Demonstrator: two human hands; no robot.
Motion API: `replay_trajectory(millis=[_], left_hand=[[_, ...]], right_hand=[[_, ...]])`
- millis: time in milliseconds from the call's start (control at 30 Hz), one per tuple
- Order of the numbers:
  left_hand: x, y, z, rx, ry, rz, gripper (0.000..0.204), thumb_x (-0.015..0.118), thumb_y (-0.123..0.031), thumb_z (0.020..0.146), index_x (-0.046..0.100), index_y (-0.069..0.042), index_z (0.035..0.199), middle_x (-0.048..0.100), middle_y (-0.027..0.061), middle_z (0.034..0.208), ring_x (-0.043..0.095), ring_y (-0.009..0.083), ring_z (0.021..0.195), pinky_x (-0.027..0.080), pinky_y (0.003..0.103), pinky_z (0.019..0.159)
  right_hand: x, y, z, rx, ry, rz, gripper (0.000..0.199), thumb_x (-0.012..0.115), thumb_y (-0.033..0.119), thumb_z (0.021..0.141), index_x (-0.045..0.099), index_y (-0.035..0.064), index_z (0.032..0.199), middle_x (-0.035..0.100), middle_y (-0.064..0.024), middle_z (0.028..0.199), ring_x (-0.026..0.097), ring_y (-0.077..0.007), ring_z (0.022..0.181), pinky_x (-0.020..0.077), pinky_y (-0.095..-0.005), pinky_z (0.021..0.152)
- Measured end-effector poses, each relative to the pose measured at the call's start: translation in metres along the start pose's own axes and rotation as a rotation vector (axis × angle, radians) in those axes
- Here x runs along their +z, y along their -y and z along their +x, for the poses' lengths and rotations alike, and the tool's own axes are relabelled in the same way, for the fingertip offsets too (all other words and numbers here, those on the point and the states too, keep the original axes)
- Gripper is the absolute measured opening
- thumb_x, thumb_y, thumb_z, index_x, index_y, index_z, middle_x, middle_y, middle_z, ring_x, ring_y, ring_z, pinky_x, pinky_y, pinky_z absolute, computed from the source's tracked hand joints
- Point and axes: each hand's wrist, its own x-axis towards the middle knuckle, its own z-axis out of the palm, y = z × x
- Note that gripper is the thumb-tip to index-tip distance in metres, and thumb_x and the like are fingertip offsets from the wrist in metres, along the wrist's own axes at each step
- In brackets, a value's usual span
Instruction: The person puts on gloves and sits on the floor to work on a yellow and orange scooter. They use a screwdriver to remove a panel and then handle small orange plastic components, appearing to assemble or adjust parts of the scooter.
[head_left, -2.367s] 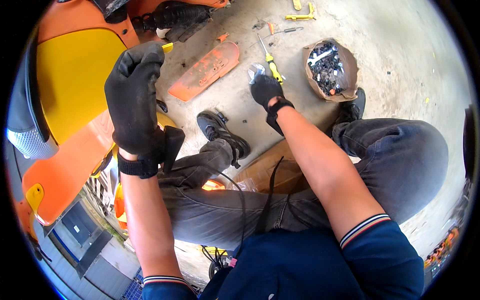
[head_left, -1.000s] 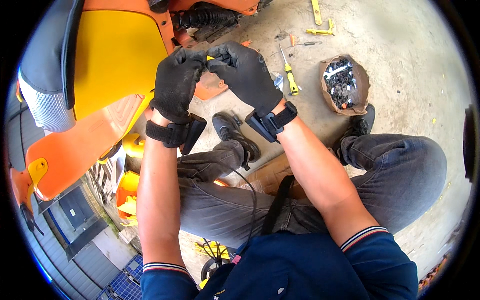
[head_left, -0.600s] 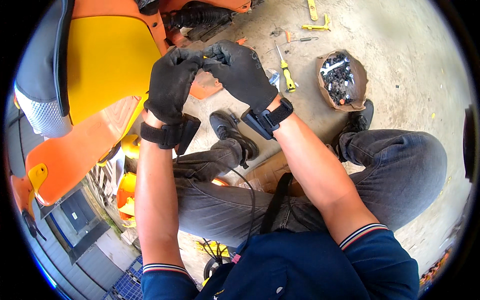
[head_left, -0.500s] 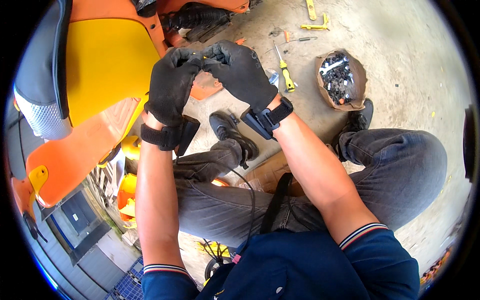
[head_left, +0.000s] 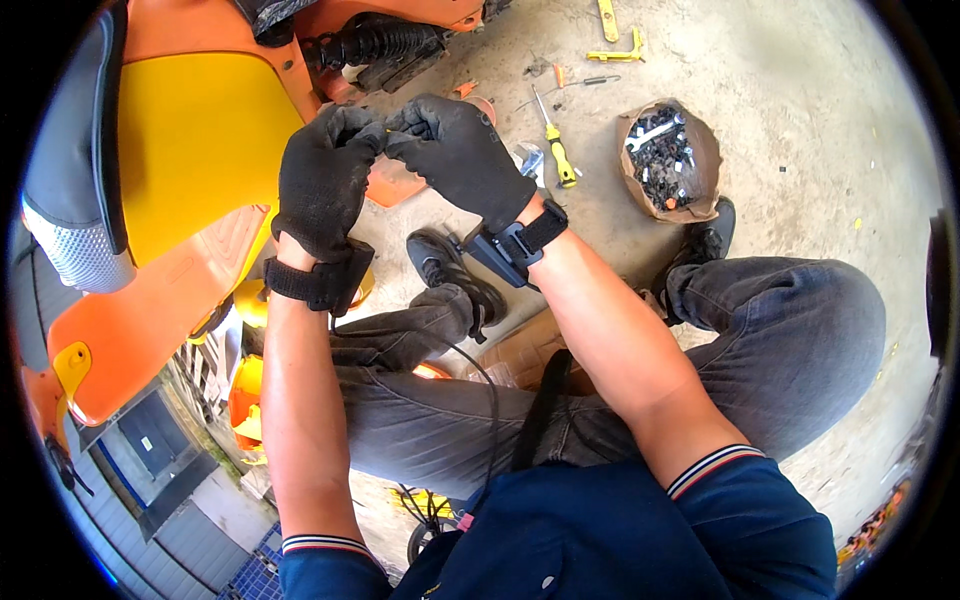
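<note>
Both of my hands wear black gloves and meet in front of an orange and yellow vehicle body (head_left: pixel 200 140). My left hand (head_left: pixel 325 175) is closed, its thumb and fingertips pinched together. Against it, my right hand (head_left: pixel 455 150) is closed too, fingers curled at the same spot. Whatever sits between the fingertips is too small and covered to make out. Behind and below the hands, an orange panel (head_left: pixel 395 186) shows in part. To the right of my right hand lies a yellow-handled screwdriver (head_left: pixel 559 150) on the concrete floor.
A brown paper bag (head_left: pixel 708 165) of small black fasteners stands right of the screwdriver, with a wrench (head_left: pixel 652 135) on top. Farther off lie yellow brackets (head_left: pixel 618 56) and a spring (head_left: pixel 600 79). A black shock absorber (head_left: pixel 370 48) shows on the vehicle. Cardboard (head_left: pixel 525 350) lies beneath my legs.
Both hands have shifted slightly left and down in the picture, still together, and the right fingers have turned a little. The whole view has also moved slightly. Floor items stay where they were.
</note>
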Motion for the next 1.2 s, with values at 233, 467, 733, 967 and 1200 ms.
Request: replay_trajectory(millis=[233,467,733,967,1200], left_hand=[[0.0003,0.0058,0.0024,0.074,-0.056,0.036,0.013,0.063,-0.011,0.086,0.066,0.001,0.09,0.06,0.0009,0.072,0.051,0.0088,0.065,0.042,0.024,0.06],[0.0014,0.0056,0.0022,0.016,-0.071,-0.073,0.012,0.063,-0.01,0.084,0.065,0.001,0.086,0.058,0.0021,0.065,0.049,0.007,0.058,0.04,0.024,0.054],[-0.0013,0.0025,0.0027,-0.036,-0.019,-0.058,0.014,0.062,-0.01,0.086,0.067,0.0,0.095,0.062,0.0005,0.076,0.052,0.0094,0.067,0.043,0.023,0.061],[-0.0014,0.0039,0.0036,0.001,-0.019,-0.059,0.015,0.062,-0.011,0.086,0.067,0.0,0.096,0.063,0.0008,0.078,0.053,0.0096,0.068,0.043,0.024,0.062],[-0.0014,0.0069,0.005,0.027,-0.011,-0.019,0.013,0.062,-0.011,0.087,0.066,0.0,0.092,0.061,0.0009,0.074,0.052,0.0092,0.067,0.042,0.024,0.061]], right_hand=[[0.0011,-0.0006,-0.0008,0.035,-0.019,0.091,0.017,0.068,0.013,0.079,0.064,-0.0014,0.086,0.067,-0.011,0.076,0.061,-0.018,0.066,0.0479,-0.0316,0.062],[-0.0023,0.0014,0.0001,0.103,0.043,0.179,0.016,0.067,0.014,0.082,0.064,-0.001,0.087,0.064,-0.0076,0.07,0.058,-0.0106,0.062,0.0463,-0.0262,0.059],[-0.0002,-0.0022,-0.0011,0.074,-0.004,0.131,0.019,0.066,0.018,0.083,0.066,-0.0005,0.087,0.065,-0.0079,0.071,0.059,-0.0133,0.063,0.047,-0.0297,0.06],[0.0027,-0.0013,-0.0018,0.04,-0.03,0.044,0.018,0.065,0.016,0.083,0.066,-0.0006,0.088,0.066,-0.0115,0.074,0.063,-0.0185,0.067,0.0481,-0.0322,0.062],[0.0061,-0.0002,-0.0036,0.012,-0.052,0.062,0.014,0.065,0.013,0.082,0.062,-0.0006,0.086,0.065,-0.0116,0.073,0.062,-0.0189,0.066,0.0476,-0.0324,0.062]])
